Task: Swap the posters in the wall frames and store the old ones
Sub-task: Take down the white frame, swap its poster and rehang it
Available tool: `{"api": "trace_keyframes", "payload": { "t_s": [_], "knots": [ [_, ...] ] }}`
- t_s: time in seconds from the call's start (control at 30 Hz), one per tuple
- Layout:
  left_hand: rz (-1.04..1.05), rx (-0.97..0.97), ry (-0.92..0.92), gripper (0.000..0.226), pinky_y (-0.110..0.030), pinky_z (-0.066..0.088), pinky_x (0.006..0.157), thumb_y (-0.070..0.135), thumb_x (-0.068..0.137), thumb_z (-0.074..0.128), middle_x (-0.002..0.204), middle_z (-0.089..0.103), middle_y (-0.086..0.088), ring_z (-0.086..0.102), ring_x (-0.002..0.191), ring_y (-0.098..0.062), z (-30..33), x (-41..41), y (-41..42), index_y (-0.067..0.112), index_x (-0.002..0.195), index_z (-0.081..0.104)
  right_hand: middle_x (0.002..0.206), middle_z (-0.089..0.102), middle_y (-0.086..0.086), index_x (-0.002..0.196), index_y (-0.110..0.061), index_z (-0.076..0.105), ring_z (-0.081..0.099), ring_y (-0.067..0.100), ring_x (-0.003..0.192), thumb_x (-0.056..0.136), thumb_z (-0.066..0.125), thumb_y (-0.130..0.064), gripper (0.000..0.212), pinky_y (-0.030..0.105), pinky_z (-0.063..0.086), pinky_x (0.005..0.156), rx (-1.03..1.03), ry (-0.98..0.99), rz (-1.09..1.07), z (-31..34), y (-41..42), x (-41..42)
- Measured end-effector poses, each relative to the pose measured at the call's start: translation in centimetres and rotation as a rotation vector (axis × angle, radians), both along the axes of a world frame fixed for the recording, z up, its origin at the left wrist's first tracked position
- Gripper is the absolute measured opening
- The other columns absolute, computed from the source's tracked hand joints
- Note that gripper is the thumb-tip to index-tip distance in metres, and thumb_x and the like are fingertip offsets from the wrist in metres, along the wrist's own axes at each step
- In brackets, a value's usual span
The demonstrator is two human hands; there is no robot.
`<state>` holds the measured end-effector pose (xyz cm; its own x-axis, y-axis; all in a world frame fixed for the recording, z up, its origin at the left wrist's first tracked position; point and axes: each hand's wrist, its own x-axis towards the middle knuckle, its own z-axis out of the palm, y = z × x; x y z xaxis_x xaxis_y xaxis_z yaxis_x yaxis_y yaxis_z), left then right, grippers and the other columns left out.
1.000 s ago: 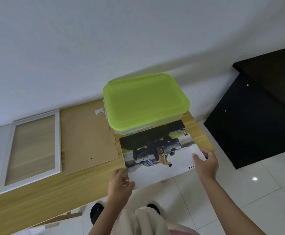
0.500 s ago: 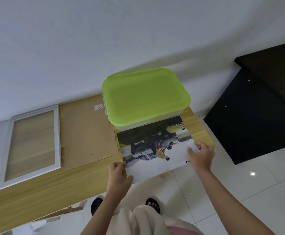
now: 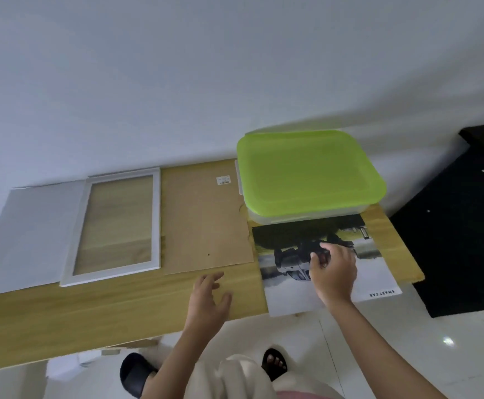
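Note:
A car poster (image 3: 289, 295) lies face up on the wooden table (image 3: 91, 318), its near edge hanging over the table front and its far edge by the container. My right hand (image 3: 334, 273) is over the poster's middle with bent fingers and grips nothing. My left hand (image 3: 209, 298) hovers with spread fingers over bare table, left of the poster. A white empty frame (image 3: 156, 220) lies flat further left. A brown backing board (image 3: 206, 220) lies between the frame and the poster. A white sheet (image 3: 33, 234) lies at the far left, partly under the frame.
A clear container with a green lid (image 3: 307, 171) stands at the table's back right against the white wall. A black cabinet (image 3: 465, 240) stands right of the table. White floor tiles and my slippered feet (image 3: 137, 375) show below the table edge.
Both hands have let go of the poster's near edge. The left hand moved left over bare table, the right hand moved up over the poster's middle. The view shifted left.

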<state>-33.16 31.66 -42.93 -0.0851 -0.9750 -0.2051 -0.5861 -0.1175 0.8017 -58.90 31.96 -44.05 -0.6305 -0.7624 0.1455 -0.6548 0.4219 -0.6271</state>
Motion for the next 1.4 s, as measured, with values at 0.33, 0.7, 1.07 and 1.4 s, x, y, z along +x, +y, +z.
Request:
{"api": "trace_keyframes", "payload": {
  "t_s": [0.33,0.7,1.07,1.4],
  "knots": [
    [0.280,-0.064,-0.018,0.037,-0.028,0.046,0.084,0.012,0.081,0.067,0.111,0.054,0.005,0.054,0.099,-0.009,0.9,22.3,-4.7,0.018,0.117,0.058,0.102,0.064,0.009,0.106,-0.010,0.065,0.055,0.030,0.100,0.080,0.069,-0.018,0.028,0.041,0.046,0.084,-0.021,-0.101,0.255,1.8,-9.0,24.3],
    [0.529,-0.019,-0.122,0.034,-0.042,0.043,0.098,0.016,0.083,0.063,0.122,0.049,-0.006,0.048,0.115,-0.025,0.6,43.4,-11.1,0.018,0.116,0.058,0.110,0.061,0.002,0.113,-0.014,0.061,0.055,0.022,0.107,0.084,0.063,-0.023,0.030,0.043,0.048,0.090,0.014,-0.181,0.466,3.5,-16.3,44.1],
    [0.453,0.120,-0.051,0.048,-0.040,0.046,0.094,0.011,0.076,0.069,0.122,0.058,-0.004,0.054,0.111,-0.024,-1.2,50.0,-15.9,0.012,0.123,0.056,0.128,0.054,-0.002,0.128,-0.020,0.052,0.045,0.020,0.121,0.089,0.055,-0.029,0.040,0.038,0.040,0.102,0.303,-0.082,0.706,3.0,-21.6,51.0],
    [0.469,0.096,0.049,0.027,-0.025,0.046,0.064,-0.002,0.074,0.067,0.075,0.061,0.005,0.057,0.069,-0.015,-1.8,51.0,-17.4,0.024,0.078,0.062,0.124,0.047,0.002,0.116,-0.018,0.051,0.038,0.024,0.116,0.087,0.054,-0.041,0.037,0.036,0.038,0.090,0.599,0.285,0.840,2.2,-24.0,53.4]
  ]
}}
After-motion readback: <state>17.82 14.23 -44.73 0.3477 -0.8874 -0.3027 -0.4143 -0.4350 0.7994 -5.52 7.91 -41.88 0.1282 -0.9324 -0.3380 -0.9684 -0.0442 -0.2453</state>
